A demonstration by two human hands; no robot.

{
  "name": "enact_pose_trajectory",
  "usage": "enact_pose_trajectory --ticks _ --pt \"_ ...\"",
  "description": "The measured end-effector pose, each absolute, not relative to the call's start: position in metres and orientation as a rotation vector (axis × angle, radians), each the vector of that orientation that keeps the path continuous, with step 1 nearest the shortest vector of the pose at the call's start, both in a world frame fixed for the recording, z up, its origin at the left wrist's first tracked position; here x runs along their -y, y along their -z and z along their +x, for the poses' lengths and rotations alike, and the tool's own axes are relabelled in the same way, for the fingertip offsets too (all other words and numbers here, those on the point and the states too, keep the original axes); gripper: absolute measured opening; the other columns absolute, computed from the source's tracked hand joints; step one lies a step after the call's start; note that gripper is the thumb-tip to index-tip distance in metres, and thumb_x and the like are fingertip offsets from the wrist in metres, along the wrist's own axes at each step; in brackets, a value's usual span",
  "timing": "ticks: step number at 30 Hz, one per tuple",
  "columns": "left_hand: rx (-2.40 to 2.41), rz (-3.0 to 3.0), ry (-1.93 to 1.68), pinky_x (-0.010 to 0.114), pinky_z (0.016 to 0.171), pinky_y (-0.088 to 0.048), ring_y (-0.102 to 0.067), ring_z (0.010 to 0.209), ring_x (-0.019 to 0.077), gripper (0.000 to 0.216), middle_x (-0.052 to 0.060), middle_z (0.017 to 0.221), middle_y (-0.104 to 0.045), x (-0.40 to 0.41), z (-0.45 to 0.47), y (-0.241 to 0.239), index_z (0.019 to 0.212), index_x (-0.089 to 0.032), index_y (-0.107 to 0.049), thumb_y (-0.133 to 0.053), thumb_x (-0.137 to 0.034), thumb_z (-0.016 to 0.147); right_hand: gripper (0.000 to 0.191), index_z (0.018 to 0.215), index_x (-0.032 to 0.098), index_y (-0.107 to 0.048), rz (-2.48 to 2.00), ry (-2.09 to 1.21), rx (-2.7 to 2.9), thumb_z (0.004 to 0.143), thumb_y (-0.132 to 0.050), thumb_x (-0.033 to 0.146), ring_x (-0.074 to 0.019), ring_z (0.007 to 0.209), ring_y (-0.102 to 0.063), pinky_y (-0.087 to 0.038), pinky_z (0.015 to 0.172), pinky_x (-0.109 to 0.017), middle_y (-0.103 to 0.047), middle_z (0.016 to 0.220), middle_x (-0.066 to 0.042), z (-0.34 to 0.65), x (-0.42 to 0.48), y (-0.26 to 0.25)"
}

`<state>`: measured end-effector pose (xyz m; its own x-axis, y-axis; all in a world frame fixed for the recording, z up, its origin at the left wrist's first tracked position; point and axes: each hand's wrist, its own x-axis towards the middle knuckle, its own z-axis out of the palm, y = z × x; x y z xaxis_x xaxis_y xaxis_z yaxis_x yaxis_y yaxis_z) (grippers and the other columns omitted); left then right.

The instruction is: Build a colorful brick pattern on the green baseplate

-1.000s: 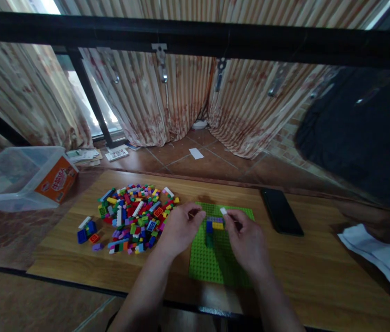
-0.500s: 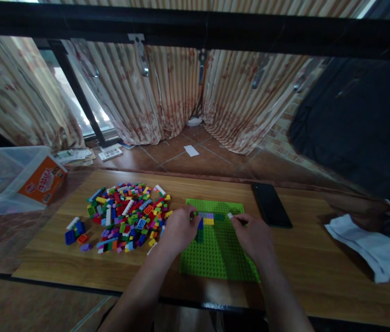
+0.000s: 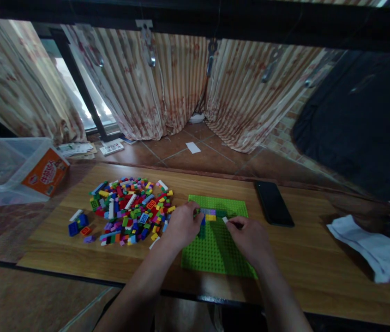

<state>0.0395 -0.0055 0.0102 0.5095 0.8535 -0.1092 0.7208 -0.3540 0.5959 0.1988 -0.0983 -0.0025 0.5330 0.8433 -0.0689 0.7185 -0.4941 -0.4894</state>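
A green baseplate (image 3: 225, 207) lies on the wooden table (image 3: 302, 272), with a few purple, yellow, blue and dark green bricks (image 3: 210, 215) stuck near its far edge. My left hand (image 3: 182, 227) rests curled on the plate's left side, its fingertips against those bricks. My right hand (image 3: 248, 239) hovers over the plate's right half and pinches a small white brick (image 3: 225, 220) at its fingertips, just right of the built bricks.
A heap of several loose coloured bricks (image 3: 129, 210) lies left of the plate, with a few strays (image 3: 80, 227) further left. A black phone (image 3: 273, 209) lies right of the plate, a white cloth (image 3: 371, 247) at far right, a clear plastic tub (image 3: 11, 170) at far left.
My right hand carried the white brick from above the built bricks out to their right, then drew slightly back toward them. My left hand settled lower against the bricks.
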Motion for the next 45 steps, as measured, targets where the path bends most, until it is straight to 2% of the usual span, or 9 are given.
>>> enact_pose_trajectory --ticks 14,22,30,35,45 --pt "-1.275 2.183 -0.279 0.029 0.078 -0.050 -0.067 0.087 0.0199 0.022 0.008 0.095 -0.072 0.006 0.040 -0.009 0.104 -0.015 -0.066 -0.055 -0.024 0.087 0.023 0.084 0.020 -0.074 -2.282 -0.512 1.258 0.083 -0.056 0.035 -0.0192 0.072 -0.065 -0.041 0.065 -0.029 -0.074 0.078 -0.005 0.182 0.091 0.004" --pt "-1.282 2.203 -0.296 0.030 0.081 -0.050 -0.067 0.090 0.0203 0.021 0.008 0.097 -0.071 0.008 0.040 -0.007 0.102 -0.016 -0.066 -0.054 -0.024 0.087 0.030 0.081 0.020 -0.074 -2.245 -0.500 1.308 0.086 -0.048 0.034 -0.0200 0.069 -0.064 -0.039 0.063 -0.030 -0.073 0.075 -0.006 0.183 0.090 0.004" --pt "-1.287 2.235 -0.306 0.031 0.081 -0.051 -0.067 0.089 0.0213 0.020 0.009 0.096 -0.071 0.009 0.041 -0.003 0.099 -0.016 -0.065 -0.053 -0.025 0.086 0.030 0.078 0.019 -0.074 -2.279 -0.535 1.237 0.082 -0.050 0.036 -0.0201 0.065 -0.063 -0.039 0.061 -0.030 -0.072 0.069 -0.005 0.186 0.086 0.005" --pt "-1.295 2.243 -0.312 0.031 0.082 -0.051 -0.067 0.090 0.0218 0.024 0.010 0.100 -0.070 0.011 0.041 -0.003 0.105 -0.014 -0.064 -0.053 -0.025 0.086 0.031 0.076 0.019 -0.075 -2.243 -0.554 1.212 0.081 -0.051 0.037 -0.0200 0.063 -0.063 -0.040 0.061 -0.030 -0.071 0.067 -0.006 0.190 0.084 0.010" --pt "-1.317 2.251 -0.320 0.030 0.081 -0.051 -0.066 0.090 0.0207 0.020 0.010 0.103 -0.066 0.016 0.043 0.001 0.103 -0.015 -0.061 -0.053 -0.023 0.087 0.028 0.071 0.019 -0.074 -2.214 -0.546 1.216 0.078 -0.050 0.033 -0.0197 0.063 -0.064 -0.041 0.060 -0.029 -0.071 0.067 -0.006 0.189 0.084 0.014"
